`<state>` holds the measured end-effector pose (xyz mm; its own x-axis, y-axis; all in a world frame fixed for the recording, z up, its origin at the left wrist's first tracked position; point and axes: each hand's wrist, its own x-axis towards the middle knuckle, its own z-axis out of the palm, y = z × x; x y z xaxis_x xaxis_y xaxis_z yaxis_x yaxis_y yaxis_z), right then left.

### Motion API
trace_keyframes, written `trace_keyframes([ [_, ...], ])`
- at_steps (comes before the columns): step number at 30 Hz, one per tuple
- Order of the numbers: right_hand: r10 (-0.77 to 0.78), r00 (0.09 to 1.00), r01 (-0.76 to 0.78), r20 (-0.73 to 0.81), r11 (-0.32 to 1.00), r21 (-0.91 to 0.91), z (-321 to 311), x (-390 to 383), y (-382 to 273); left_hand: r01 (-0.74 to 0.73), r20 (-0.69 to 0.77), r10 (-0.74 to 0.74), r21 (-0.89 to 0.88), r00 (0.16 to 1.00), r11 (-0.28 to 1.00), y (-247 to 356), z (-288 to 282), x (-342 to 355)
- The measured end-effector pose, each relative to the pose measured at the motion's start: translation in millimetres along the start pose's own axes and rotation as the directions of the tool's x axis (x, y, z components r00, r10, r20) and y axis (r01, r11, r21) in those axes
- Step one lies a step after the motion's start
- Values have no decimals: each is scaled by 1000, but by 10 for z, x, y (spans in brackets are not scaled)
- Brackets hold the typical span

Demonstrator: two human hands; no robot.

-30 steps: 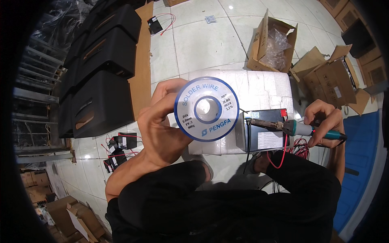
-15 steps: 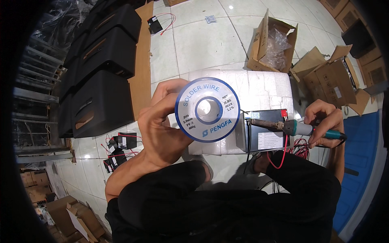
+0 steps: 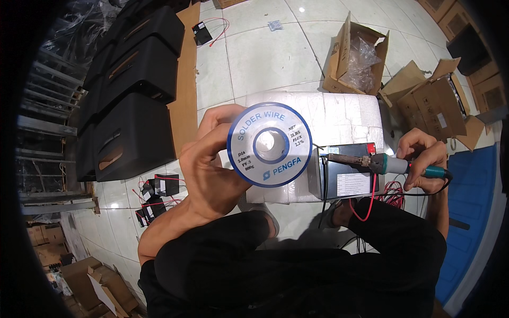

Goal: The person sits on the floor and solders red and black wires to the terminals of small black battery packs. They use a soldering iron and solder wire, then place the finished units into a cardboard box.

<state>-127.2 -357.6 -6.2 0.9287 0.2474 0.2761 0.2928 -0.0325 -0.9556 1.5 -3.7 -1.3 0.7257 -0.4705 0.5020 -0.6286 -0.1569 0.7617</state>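
Note:
My left hand (image 3: 209,153) is closed round a spool of solder wire (image 3: 289,124) with a white face and blue rim. A short end of solder sticks out from the spool's right side, near the battery. In my right hand (image 3: 424,159) is a soldering iron (image 3: 395,165) with a grey and green handle. Its metal tip points left and reaches the battery's upper left corner, by a black wire (image 3: 325,185); whether they touch I cannot tell. The dark box-shaped battery (image 3: 338,172) carries a white label. A red wire (image 3: 371,204) loops from its right side.
Under the battery is a white foam block (image 3: 350,116). Open cardboard boxes (image 3: 339,63) stand at the far right, and black cases (image 3: 135,138) line the left. Several small wired batteries (image 3: 168,184) lie on the tiled floor. Bundled red wires (image 3: 395,196) sit beside my right knee.
The spool has shifted very slightly left and down. My right hand and the soldering iron have moved a little up and to the left, with the tip still at the battery's corner.

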Motion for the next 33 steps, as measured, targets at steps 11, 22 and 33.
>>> trace_keyframes([
  [11,-34,995,58,97,965,-255,38,-26,-176,-14,4,14,28,1000,1000,-3,-13,7],
  [22,-76,993,102,94,946,-309,59,-63,-195,18,1,-18,8,1000,1000,13,-13,6],
  [33,-136,983,106,-123,970,-220,-4,-215,-200,76,-11,-76,25,997,997,57,-8,12],
])
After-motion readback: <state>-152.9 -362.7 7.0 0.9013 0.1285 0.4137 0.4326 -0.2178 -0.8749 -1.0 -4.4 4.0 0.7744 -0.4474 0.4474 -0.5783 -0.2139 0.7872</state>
